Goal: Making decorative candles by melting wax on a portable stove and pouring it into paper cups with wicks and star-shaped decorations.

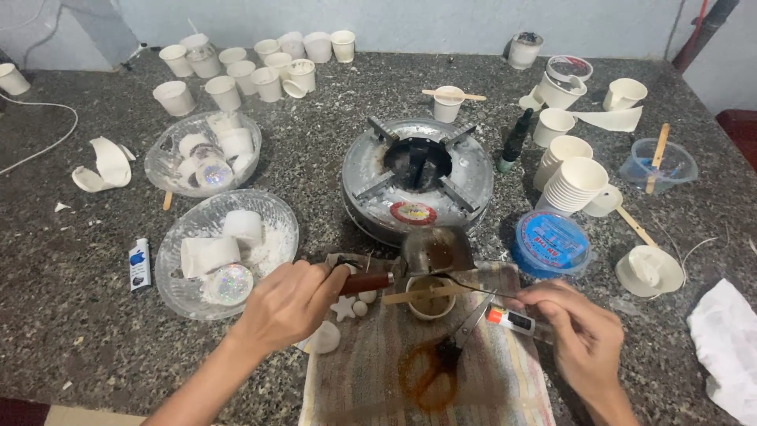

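Observation:
My left hand grips the dark brown handle of a small metal pouring pot, held tilted over a paper cup on a striped towel. A flat wooden stick lies across the cup's rim. My right hand holds a small glue tube with an orange cap just right of the cup. Scissors with orange-brown handles lie open on the towel below the cup. Small white star and shell shapes lie under my left hand.
A round metal stove stands behind the cup. Two glass bowls with white pieces sit at left. Paper cups crowd the back left; a cup stack, a blue-lidded tub and a plastic container sit at right.

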